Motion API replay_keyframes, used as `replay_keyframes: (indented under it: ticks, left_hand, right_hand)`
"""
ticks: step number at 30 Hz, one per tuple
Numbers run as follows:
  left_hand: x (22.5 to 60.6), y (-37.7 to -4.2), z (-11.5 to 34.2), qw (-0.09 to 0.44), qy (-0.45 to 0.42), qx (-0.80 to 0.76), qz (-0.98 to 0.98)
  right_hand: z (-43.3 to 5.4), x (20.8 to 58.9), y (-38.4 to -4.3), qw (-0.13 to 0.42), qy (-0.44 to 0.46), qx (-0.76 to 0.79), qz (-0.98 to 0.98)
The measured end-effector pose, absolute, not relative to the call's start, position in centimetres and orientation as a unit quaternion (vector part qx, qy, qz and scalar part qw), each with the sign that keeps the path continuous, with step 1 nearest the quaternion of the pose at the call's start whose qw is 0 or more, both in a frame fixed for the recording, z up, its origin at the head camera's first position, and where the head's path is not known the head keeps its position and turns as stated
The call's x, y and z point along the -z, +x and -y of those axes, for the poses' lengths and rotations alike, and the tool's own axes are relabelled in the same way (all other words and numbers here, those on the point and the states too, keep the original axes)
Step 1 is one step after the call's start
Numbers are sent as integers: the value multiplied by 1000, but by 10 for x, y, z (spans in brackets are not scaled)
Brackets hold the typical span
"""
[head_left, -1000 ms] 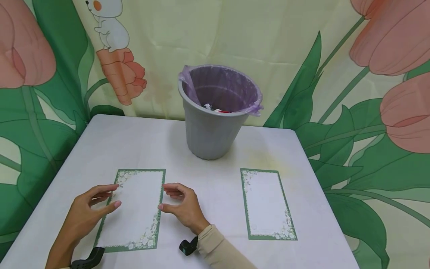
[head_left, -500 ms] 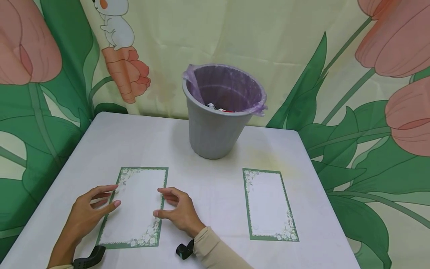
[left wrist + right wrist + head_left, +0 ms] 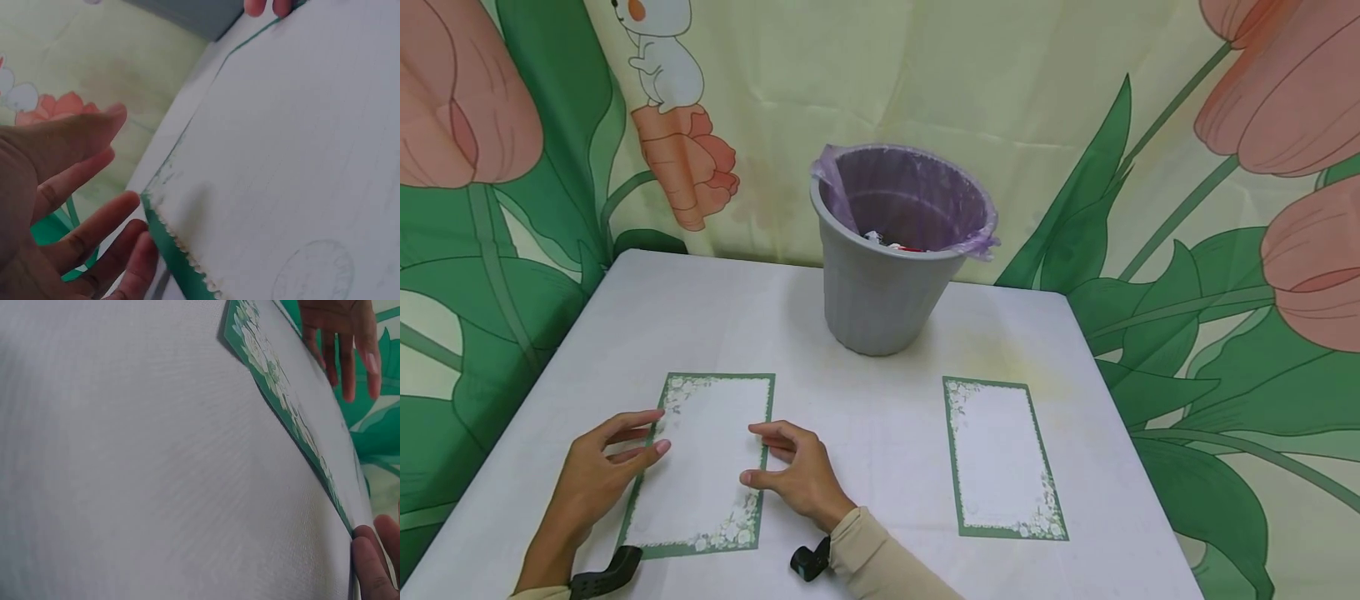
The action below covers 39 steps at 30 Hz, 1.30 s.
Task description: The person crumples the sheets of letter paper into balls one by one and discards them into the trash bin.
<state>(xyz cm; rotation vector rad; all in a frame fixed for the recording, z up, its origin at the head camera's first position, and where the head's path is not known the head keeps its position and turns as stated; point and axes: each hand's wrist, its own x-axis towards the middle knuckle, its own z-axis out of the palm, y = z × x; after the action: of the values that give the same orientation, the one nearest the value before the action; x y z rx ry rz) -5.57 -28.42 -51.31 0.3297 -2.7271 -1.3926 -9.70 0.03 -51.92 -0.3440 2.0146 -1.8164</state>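
Both left hand (image 3: 591, 479) and right hand (image 3: 805, 477) flank a white, green-bordered rectangular paper card (image 3: 700, 462), each grip spread, pinching nothing. It looks light, bendy; best held by its side edges, I'd say.

legible text: none | green-bordered sheet (image 3: 269, 137): faint oval mark (image 3: 313, 274), too blurred to read

The head view looks forward and down over the table (image 3: 876, 437) from farthest back; the left wrist view, close and tilted, looks past the left hand (image 3: 593, 479) across the left card (image 3: 703, 454); the right wrist view, also close, faces leftward; all three share that card and hand.
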Motion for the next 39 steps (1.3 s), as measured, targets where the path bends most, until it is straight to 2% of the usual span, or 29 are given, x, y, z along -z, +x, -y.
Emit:
replay_keyframes:
  ticks: [7, 15, 20, 24, 32, 39]
  left_hand:
    - [520, -57, 286, 53, 153, 495, 854]
    - [523, -55, 290, -16, 116, 528, 841]
    - [522, -55, 289, -33, 85, 537, 838]
    - [518, -55, 288, -16, 61, 528, 847]
    - [506, -52, 282, 50, -13, 547, 836]
    - [503, -52, 275, 49, -8, 607, 793]
  right_hand:
    - [-1, 520, -97, 198, -125, 660, -714]
    - [-3, 522, -99, 192, -124, 671, -706]
    - [-6, 522, -101, 186, -118, 669, -710]
    - [-10, 521, -104, 175, -108, 666, -717]
    - [-15, 521, -106, 176, -91, 678, -708]
    - [-18, 524, -107, 199, -84, 703, -677]
